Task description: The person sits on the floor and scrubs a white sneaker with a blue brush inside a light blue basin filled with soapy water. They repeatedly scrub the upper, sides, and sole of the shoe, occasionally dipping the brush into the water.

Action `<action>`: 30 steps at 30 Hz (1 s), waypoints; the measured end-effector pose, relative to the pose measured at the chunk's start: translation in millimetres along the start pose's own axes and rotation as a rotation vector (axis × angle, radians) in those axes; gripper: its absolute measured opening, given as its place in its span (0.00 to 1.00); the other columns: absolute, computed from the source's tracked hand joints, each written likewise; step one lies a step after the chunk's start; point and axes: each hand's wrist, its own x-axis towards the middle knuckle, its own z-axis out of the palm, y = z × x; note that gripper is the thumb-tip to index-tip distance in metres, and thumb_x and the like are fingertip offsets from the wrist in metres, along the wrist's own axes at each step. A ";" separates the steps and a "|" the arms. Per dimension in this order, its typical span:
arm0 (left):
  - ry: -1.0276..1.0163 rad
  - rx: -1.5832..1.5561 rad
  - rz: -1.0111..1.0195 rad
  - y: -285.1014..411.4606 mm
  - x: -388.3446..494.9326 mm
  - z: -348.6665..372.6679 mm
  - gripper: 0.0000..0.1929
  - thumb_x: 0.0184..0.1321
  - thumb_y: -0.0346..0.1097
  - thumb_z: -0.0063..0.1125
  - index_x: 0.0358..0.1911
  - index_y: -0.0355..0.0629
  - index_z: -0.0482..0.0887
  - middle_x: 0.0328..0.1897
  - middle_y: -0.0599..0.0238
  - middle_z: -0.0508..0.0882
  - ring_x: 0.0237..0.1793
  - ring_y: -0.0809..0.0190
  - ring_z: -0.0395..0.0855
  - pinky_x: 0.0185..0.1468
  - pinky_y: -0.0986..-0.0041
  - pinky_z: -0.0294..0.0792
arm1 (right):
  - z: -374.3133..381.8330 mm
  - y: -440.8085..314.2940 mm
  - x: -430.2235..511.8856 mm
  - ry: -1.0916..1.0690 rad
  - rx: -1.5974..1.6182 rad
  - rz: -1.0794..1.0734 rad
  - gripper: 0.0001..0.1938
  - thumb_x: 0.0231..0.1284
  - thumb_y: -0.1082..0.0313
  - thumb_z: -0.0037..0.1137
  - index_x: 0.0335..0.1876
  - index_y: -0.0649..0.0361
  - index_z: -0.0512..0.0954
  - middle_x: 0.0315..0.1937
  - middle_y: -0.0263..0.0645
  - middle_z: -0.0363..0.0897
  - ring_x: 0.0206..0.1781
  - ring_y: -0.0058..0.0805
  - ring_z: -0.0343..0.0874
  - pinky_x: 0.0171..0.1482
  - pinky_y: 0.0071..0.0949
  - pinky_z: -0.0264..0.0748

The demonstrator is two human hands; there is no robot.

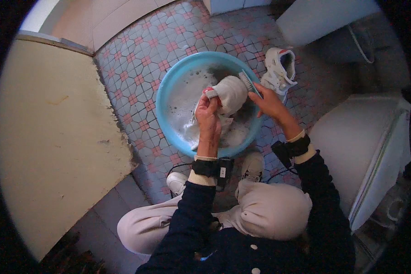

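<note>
My left hand (209, 111) grips a wet white shoe (231, 94) with red parts, held over a light-blue plastic basin (162, 106). My right hand (269, 102) holds a scrubbing brush (248, 82), its pale bristles turned toward the shoe's rounded end; whether they touch is hard to tell. Foamy water (181, 102) lies in the basin. White material, partly hidden by my left hand, shows under the shoe at the water. A second white shoe (279, 73) with a red patch rests on the tiled floor beside the basin's upper right.
The basin stands on a patterned tile floor (137, 85) just ahead of my feet. A yellowish panel with a ragged edge (61, 130) is at the left. On the right stands a large pale object (352, 137), with a dark bucket (342, 46) farther up.
</note>
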 end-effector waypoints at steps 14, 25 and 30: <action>0.131 0.080 -0.220 56.9 -12.3 24.7 0.18 0.53 0.35 0.53 0.47 0.37 0.70 0.44 0.61 0.76 0.43 0.60 0.75 0.51 0.69 0.66 | 24.5 -2.2 48.9 0.183 -0.258 -0.484 0.25 0.58 0.64 0.46 0.64 0.50 0.59 0.42 0.36 0.74 0.26 0.20 0.70 0.27 0.22 0.70; 0.192 -0.103 -0.148 50.8 7.3 16.7 0.19 0.53 0.28 0.51 0.49 0.36 0.65 0.45 0.58 0.74 0.45 0.54 0.74 0.52 0.62 0.67 | 53.0 47.0 48.8 0.140 -0.344 -0.168 0.19 0.57 0.68 0.43 0.57 0.51 0.69 0.29 0.42 0.75 0.30 0.28 0.72 0.38 0.26 0.69; 0.184 -0.341 -0.200 47.2 22.2 13.2 0.19 0.52 0.26 0.50 0.49 0.38 0.65 0.47 0.56 0.72 0.47 0.53 0.73 0.51 0.60 0.69 | 26.5 -14.8 27.6 0.094 -0.314 -0.171 0.18 0.56 0.69 0.46 0.54 0.50 0.72 0.29 0.43 0.73 0.31 0.32 0.73 0.38 0.28 0.69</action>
